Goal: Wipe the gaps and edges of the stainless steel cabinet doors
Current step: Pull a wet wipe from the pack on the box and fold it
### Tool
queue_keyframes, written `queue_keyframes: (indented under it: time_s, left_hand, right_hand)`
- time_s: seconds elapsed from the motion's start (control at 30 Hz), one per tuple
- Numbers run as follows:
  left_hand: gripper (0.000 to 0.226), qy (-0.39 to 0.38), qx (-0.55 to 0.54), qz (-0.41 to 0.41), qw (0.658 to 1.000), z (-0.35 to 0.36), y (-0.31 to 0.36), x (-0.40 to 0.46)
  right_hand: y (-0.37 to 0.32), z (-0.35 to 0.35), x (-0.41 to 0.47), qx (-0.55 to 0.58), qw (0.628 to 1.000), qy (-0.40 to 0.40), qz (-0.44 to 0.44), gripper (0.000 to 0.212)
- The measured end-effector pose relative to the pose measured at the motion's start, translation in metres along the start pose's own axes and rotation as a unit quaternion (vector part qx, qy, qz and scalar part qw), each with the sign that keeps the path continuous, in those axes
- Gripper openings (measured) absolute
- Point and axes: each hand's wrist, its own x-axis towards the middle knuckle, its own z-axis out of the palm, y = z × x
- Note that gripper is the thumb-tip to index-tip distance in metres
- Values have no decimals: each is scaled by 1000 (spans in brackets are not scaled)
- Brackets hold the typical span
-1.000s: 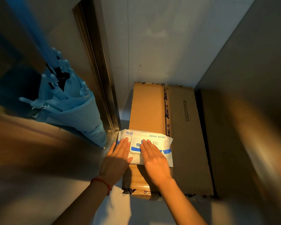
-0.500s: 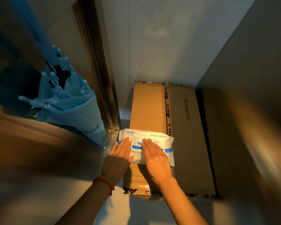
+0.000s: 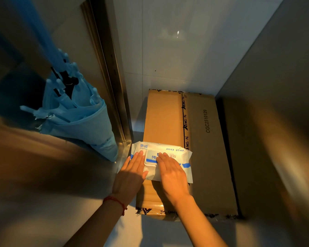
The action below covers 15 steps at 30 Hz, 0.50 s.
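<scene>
The fingers of the left hand [image 3: 131,177] lie straight and pressed side by side, flat on the left end of a white pack of wet wipes [image 3: 169,157], with the thumb stuck out to the right so that its tip touches the near edge of the pack's plastic lid [image 3: 150,159]. The fingers of the right hand [image 3: 171,175] are also held together and flat, palm down, and cover the right part of the lid and the blue band printed across the wrapper. Neither hand pinches or lifts anything; both simply rest on top of the pack. The lid shows between the two hands, and whether it is raised at all cannot be told.

The pack lies across the near left part of a long cardboard box [image 3: 200,139], its left end reaching past the box's edge. The box stands on the pale floor against a white tiled wall [image 3: 168,50].

Left of the pack, a vertical stainless steel frame edge [image 3: 112,82] runs down to the floor beside a steel door panel [image 3: 75,29]. A folded blue umbrella [image 3: 82,120] leans there, tip down, near the left hand but apart from it. A red cord [image 3: 117,202] circles the left wrist.
</scene>
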Motion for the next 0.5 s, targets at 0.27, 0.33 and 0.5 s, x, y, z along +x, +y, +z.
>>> queue_keyframes:
  time_s: [0.27,0.33,0.5]
  left_hand:
    - [68,0,10,1,1000,-5,0,0]
    - [71,9,3,-2,1000,-4,-1,0]
    - [74,19,-14,-9,1000,-1,-3,2]
  right_hand:
    - [9,-10,20,-1,1000,19,-11,65]
    - [10,-11,19,-12,999,25,-22,67]
    - [12,-11,28,-15,998,40,-45,70]
